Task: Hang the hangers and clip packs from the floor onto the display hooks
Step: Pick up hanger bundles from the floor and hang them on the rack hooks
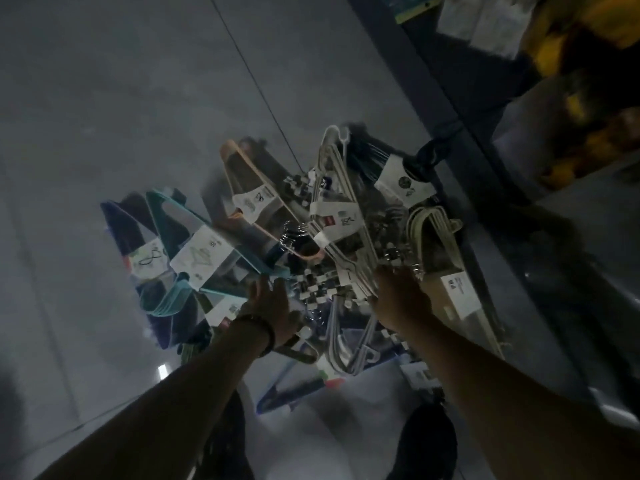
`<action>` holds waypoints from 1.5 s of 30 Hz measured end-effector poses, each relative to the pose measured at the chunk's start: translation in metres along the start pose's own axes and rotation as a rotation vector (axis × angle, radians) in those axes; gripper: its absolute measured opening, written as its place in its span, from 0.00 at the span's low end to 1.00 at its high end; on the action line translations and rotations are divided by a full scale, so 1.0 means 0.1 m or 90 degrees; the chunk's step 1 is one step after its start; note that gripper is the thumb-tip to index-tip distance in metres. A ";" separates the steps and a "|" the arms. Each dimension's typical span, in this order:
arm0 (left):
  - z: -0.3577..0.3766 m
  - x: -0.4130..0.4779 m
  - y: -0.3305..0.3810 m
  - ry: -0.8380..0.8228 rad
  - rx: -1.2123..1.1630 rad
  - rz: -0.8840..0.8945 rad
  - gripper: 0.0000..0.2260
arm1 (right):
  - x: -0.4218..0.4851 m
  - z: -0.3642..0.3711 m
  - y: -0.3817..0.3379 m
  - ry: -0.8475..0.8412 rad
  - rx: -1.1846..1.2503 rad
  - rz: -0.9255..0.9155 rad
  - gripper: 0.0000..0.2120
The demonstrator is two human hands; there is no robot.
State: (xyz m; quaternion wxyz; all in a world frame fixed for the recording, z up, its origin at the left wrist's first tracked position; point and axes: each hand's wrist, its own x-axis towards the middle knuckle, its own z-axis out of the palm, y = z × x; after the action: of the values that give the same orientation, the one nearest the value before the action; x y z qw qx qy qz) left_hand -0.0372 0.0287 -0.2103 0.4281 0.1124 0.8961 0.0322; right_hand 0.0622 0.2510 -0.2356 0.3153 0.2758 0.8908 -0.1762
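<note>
A heap of banded hanger bundles lies on the grey floor: a teal bundle (194, 237), an orange bundle (249, 188), a white bundle (337, 202), a cream bundle (436, 230) and a dark bundle (374, 150). Black-and-white clip packs (318, 285) sit in the middle of the heap. My left hand (273, 306) reaches down over the near end of the teal bundle, fingers extended and blurred. My right hand (398, 296) is down in the pile at the near end of the white bundle, its fingers hidden among the hangers.
A dark shelf base (460, 109) runs diagonally along the right, with yellow packaged goods (571, 46) above it. More hangers, blue and white (349, 355), lie near my feet. Open grey floor (104, 116) spreads to the left. The picture is dim and blurred.
</note>
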 end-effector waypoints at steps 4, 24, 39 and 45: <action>0.24 0.18 -0.08 0.087 -0.024 -0.016 0.34 | 0.24 0.52 -0.11 -0.012 0.074 0.094 0.31; 0.57 -0.27 -0.11 0.025 -0.355 0.010 0.25 | -0.94 -0.32 -0.36 0.188 0.384 -0.232 0.20; -0.27 -0.54 -0.60 0.074 -1.261 -0.118 0.21 | -1.16 0.44 -1.02 0.196 0.116 -0.503 0.14; -0.16 -0.20 -0.87 0.118 -1.292 -0.206 0.22 | -0.98 0.52 -1.30 0.157 0.051 -0.456 0.18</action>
State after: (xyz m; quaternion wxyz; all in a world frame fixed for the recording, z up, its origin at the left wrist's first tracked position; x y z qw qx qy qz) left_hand -0.0525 -0.0599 -0.1985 0.2501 -0.4269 0.4807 0.7239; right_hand 0.0717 0.0865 -0.1919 0.1127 -0.0218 0.9544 -0.2757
